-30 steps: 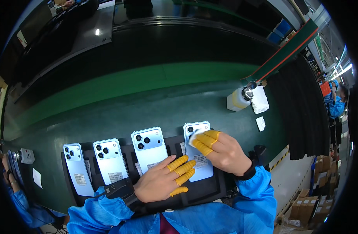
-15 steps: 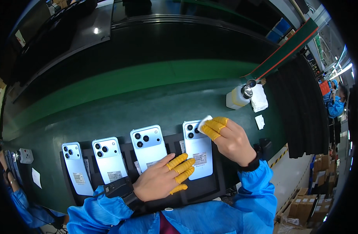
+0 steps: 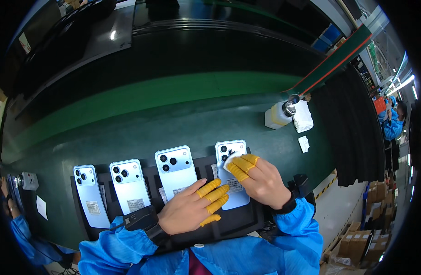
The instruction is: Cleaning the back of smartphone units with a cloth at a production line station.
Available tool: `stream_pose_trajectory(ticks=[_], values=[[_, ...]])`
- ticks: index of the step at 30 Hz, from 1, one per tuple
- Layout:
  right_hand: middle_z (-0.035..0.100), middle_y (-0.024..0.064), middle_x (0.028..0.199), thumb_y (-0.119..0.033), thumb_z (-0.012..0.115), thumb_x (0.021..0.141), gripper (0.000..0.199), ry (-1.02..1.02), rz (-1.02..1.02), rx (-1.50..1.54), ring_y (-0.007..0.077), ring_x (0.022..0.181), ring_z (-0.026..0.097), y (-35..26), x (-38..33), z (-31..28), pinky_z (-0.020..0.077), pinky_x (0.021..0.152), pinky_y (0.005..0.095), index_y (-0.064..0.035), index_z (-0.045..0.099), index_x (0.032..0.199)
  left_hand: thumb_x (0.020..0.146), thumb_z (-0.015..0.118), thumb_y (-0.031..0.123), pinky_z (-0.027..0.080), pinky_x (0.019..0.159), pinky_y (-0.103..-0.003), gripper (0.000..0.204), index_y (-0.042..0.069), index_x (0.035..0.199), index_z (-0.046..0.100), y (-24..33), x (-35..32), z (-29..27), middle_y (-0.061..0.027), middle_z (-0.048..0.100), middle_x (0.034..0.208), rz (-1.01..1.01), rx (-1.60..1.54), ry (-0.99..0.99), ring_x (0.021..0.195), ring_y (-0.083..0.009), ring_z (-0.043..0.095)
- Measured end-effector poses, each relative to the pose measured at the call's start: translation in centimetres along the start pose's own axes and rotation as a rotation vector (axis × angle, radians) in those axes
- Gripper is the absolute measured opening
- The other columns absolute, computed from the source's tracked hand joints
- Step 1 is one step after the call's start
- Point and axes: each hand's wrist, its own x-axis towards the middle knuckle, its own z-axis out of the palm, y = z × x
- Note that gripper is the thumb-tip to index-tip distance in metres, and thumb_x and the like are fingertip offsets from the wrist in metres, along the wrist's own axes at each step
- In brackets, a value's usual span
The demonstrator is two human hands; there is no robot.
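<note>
On the flat black tray (image 3: 240, 224), a light-blue rectangular phone (image 3: 233, 199) lies right under the right hand (image 3: 263, 181), which's got a soft white wipe (image 3: 228, 161) pinched by its lenses. Left hand (image 3: 190, 211)'s just spread out near the phone's left edge.

Beyond the grip, a green worktop (image 3: 128, 130); well right of it, pale floor (image 3: 330, 222) and, apparently, strip lights (image 3: 403, 83).

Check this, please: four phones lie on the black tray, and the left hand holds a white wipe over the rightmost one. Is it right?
Not the left hand: the head view shows the right hand holding the wipe over the rightmost phone.
</note>
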Motion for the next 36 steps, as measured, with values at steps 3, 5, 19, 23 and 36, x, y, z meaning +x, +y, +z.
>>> stream_pose_trajectory(ticks=[3, 5, 19, 23, 36], values=[[0.064, 0.0112, 0.091, -0.004, 0.068, 0.063, 0.025, -0.012, -0.045, -0.009, 0.0267, 0.084, 0.063, 0.6, 0.1, 0.3, 0.0562, 0.077, 0.0343, -0.0002, 0.070, 0.087, 0.094, 0.055, 0.039, 0.025, 0.116, -0.045, 0.050, 0.008, 0.134, 0.054, -0.1, 0.1, 0.3, -0.0087, 0.049, 0.143, 0.016, -0.020, 0.040, 0.136, -0.0269, 0.041], [0.064, 0.0107, 0.088, -0.003, 0.067, 0.063, 0.024, -0.062, 0.042, -0.038, 0.0271, 0.083, 0.064, 1.0, -0.7, -0.7, 0.0560, 0.076, 0.0343, -0.0002, 0.070, 0.087, 0.094, 0.054, 0.038, 0.026, 0.116, -0.044, 0.050, 0.005, 0.132, 0.055, -0.1, -0.1, 0.4, -0.0095, 0.050, 0.142, 0.019, -0.047, 0.088, 0.135, -0.0271, 0.042], [0.068, 0.0095, 0.096, -0.001, 0.068, 0.063, 0.030, -0.002, 0.008, 0.025, 0.0252, 0.089, 0.065, 1.2, 1.4, 0.7, 0.0553, 0.078, 0.0330, -0.0001, 0.071, 0.093, 0.095, 0.054, 0.039, 0.025, 0.116, -0.045, 0.050, 0.010, 0.136, 0.053, 0.1, 0.0, 0.5, -0.0081, 0.046, 0.145, 0.018, -0.015, 0.055, 0.137, -0.0282, 0.039], [0.068, 0.0101, 0.092, 0.001, 0.068, 0.062, 0.027, -0.150, 0.058, 0.042, 0.0258, 0.088, 0.065, 1.0, 0.7, -0.8, 0.0553, 0.077, 0.0330, -0.0001, 0.071, 0.089, 0.096, 0.053, 0.040, 0.024, 0.117, -0.045, 0.050, 0.010, 0.136, 0.053, 0.1, -0.1, 0.1, -0.0083, 0.046, 0.146, 0.011, 0.021, 0.022, 0.138, -0.0278, 0.039], [0.065, 0.0103, 0.078, 0.000, 0.067, 0.059, 0.014, -0.173, 0.100, -0.019, 0.0265, 0.075, 0.062, 0.2, 1.3, -1.7, 0.0551, 0.070, 0.0347, -0.0008, 0.070, 0.073, 0.094, 0.056, 0.037, 0.025, 0.116, -0.045, 0.049, 0.007, 0.133, 0.055, 0.2, -0.5, 0.4, -0.0108, 0.049, 0.143, 0.014, -0.006, 0.128, 0.136, -0.0288, 0.040]])
